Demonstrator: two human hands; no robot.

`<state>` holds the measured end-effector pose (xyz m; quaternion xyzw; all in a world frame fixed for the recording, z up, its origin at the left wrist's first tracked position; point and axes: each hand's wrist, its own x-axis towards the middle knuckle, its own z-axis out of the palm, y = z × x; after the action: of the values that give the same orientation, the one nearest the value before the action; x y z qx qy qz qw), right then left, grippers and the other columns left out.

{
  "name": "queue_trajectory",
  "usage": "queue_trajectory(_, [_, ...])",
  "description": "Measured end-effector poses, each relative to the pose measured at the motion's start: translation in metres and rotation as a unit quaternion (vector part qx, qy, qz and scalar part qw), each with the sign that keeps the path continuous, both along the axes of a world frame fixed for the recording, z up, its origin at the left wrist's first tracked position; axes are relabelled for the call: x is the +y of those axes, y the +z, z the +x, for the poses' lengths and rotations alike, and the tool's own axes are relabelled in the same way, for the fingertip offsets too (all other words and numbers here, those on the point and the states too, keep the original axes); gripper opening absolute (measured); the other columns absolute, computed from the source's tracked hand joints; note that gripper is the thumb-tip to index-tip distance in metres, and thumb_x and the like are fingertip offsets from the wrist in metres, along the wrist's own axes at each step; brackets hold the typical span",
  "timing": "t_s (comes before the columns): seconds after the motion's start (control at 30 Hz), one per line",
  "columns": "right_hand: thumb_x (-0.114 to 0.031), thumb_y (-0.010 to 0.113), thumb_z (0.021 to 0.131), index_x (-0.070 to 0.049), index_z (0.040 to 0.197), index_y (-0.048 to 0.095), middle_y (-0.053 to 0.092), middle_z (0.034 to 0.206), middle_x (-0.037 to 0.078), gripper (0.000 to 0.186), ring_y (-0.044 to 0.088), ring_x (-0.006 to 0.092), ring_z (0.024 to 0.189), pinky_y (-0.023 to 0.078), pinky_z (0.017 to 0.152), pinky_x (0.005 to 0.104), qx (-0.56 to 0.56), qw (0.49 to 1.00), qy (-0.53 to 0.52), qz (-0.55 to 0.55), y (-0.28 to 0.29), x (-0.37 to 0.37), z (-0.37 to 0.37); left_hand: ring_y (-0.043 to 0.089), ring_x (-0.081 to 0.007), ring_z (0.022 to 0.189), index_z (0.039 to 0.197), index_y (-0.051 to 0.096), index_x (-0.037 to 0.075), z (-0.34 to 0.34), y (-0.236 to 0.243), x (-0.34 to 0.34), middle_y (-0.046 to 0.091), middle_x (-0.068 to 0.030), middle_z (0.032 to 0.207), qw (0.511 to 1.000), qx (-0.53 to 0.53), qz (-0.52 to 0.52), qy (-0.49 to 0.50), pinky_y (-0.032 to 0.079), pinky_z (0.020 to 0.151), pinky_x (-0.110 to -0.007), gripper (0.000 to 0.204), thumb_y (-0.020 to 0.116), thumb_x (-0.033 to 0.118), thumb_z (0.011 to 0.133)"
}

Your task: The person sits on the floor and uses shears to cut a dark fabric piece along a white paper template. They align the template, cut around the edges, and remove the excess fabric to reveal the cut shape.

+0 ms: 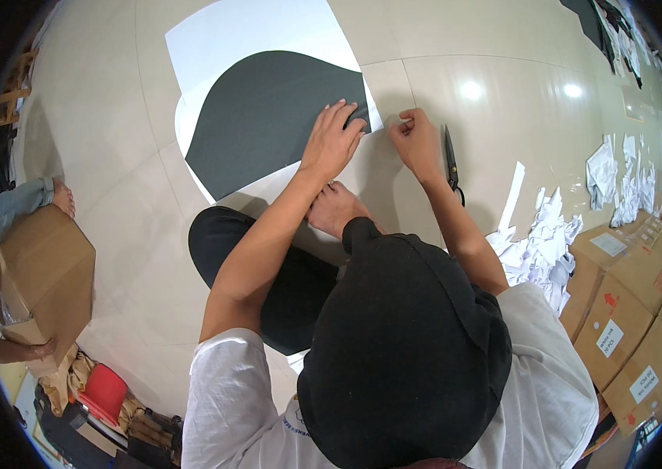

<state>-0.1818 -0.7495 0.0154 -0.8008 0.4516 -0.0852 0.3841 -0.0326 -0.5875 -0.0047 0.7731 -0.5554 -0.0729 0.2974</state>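
A dark grey sheet piece with one rounded side lies on a larger white sheet on the tiled floor. My left hand rests on the dark piece near its right end, fingers apart. Beside its thumb the dark edge puckers slightly. Just right of the sheets, my right hand is raised a little, with thumb and fingertips pinched together. Whatever sits between those fingertips is too small to make out. Black-handled scissors lie on the floor just right of my right hand.
White scraps lie heaped to my right, near stacked cardboard boxes. More scraps lie beyond them. My bare foot is close below the sheets. On the left, another person's foot rests by a cardboard box.
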Motion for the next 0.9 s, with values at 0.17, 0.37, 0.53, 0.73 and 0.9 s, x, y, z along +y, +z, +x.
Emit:
queue_trajectory(0.17, [-0.02,0.078,0.089,-0.003,0.119,0.067,0.074,0.104,0.018,0.037,0.072,0.0362,0.095,0.057,0.085,0.0461,0.027,0.998,-0.025,-0.059,0.014,0.006,-0.071,0.037,-0.0429,0.155,0.148,0.058,0.015,0.004,-0.005,-0.006,0.047,-0.0167,0.163,0.999,-0.016,0.033,0.002,0.029,0.129,-0.06,0.041,0.058,0.022,0.108])
queue_trajectory(0.37, [-0.015,0.076,0.092,-0.002,0.122,0.064,0.064,0.118,0.02,0.035,0.067,0.0408,0.103,0.056,0.088,0.0484,0.058,0.983,-0.04,-0.172,0.019,0.015,-0.158,0.018,-0.0424,0.164,0.171,0.031,0.022,0.011,-0.009,-0.018,0.024,-0.0111,0.179,0.988,-0.082,0.126,-0.03,0.014,0.133,-0.062,0.06,0.042,0.033,0.113])
queue_trajectory(0.53, [-0.011,0.076,0.091,0.0,0.123,0.062,0.064,0.12,0.021,0.037,0.067,0.0424,0.106,0.056,0.091,0.0488,0.084,0.992,-0.042,-0.089,0.023,0.03,-0.183,0.016,-0.0408,0.165,0.172,0.027,0.023,0.009,-0.012,-0.017,0.022,-0.0094,0.18,0.983,-0.103,0.15,-0.03,0.011,0.134,-0.061,0.061,0.039,0.036,0.114])
queue_trajectory(0.73, [-0.008,0.077,0.088,0.001,0.122,0.062,0.065,0.117,0.024,0.038,0.067,0.0424,0.106,0.056,0.092,0.0488,0.077,0.991,-0.028,-0.105,0.017,0.039,-0.192,0.014,-0.0395,0.166,0.173,0.027,0.023,0.009,-0.011,-0.018,0.021,-0.0091,0.18,0.981,-0.107,0.16,-0.03,0.011,0.135,-0.06,0.061,0.038,0.037,0.114])
queue_trajectory(0.9, [-0.003,0.075,0.087,0.002,0.121,0.062,0.07,0.105,0.023,0.037,0.072,0.0371,0.094,0.058,0.087,0.0441,0.096,0.994,-0.047,-0.021,0.024,0.027,-0.193,0.017,-0.0402,0.165,0.172,0.027,0.014,0.011,-0.014,-0.023,0.023,-0.0105,0.179,0.984,-0.102,0.147,0.005,0.013,0.134,-0.06,0.064,0.039,0.038,0.114])
